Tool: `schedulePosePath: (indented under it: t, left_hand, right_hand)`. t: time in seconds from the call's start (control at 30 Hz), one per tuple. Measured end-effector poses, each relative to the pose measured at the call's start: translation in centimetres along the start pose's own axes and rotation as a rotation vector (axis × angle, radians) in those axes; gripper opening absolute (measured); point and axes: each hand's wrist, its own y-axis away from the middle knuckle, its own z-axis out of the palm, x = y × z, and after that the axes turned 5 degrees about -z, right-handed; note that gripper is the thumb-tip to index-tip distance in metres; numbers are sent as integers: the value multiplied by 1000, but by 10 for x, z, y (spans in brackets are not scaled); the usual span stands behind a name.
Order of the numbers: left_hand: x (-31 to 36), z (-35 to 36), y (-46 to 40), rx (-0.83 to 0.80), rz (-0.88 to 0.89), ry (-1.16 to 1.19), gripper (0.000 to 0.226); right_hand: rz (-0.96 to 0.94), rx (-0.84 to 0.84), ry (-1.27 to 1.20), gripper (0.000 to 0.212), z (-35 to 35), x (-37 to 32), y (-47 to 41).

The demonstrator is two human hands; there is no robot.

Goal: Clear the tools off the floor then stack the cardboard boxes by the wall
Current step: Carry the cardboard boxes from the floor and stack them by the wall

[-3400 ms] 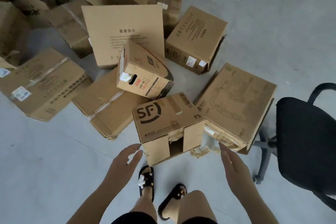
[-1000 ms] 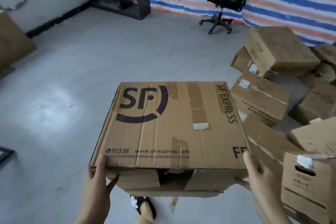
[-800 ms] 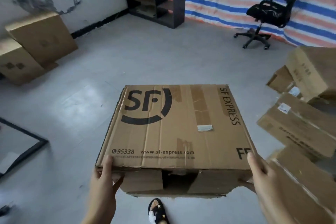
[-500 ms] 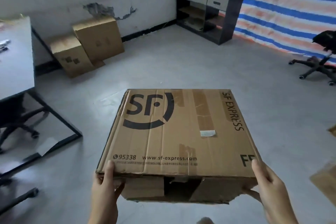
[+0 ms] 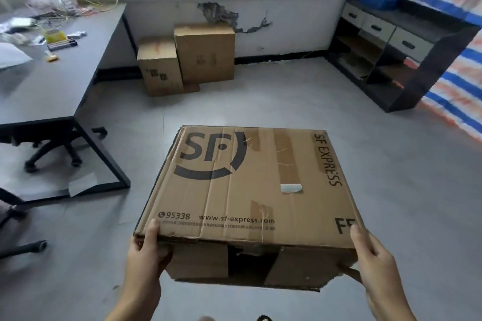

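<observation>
Left hand (image 5: 146, 255) and right hand (image 5: 375, 260) gripped the SF box (image 5: 247, 190) at its near corners; its torn, gaping near flaps risked buckling and slipping.

The single head view looks forward and down from standing height, close over the held box (image 5: 247, 190), facing the far wall (image 5: 287, 21).

Cardboard boxes: three. One box (image 5: 250, 185) is carried in the hands; two stand against the wall, a shorter box (image 5: 159, 66) and a taller box (image 5: 206, 53). Hands: two. Desks: one (image 5: 52, 86). Shelf units: one (image 5: 396, 49).
</observation>
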Motion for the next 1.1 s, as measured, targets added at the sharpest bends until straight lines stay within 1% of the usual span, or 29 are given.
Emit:
schedulePosePath:
  t: [0.1,0.2,0.3,0.53,0.6,0.7,0.8,1.1]
  left_hand:
    - [11,30,-26,58,15,41,16]
    - [30,53,-61,106,37,73,8]
    - [53,76,-107,137,58,97,10]
    - [131,125,-233,137,75,134,11]
    - [159,137,-266,134,80,124,16]
    - [195,153,-316,138,84,116,9]
    - [225,170,-361,150,89,108,9]
    - [303,248,-501,163,105,104,11]
  right_hand:
    - [-44,-90,2,36,29,-29,-51]
    - [-77,-156,4,30,71,-55,-93]
    - [-107,-194,14,25,120,-75,-134]
    - [-118,-212,18,37,248,-134,-223]
    - [-113,-220,15,37,284,-155,-243]
    - [-131,-228,20,36,334,-181,-273]
    - [-135,-236,24,36,378,-202,-300]
    - [-121,-268,43,45,517,-255,-420]
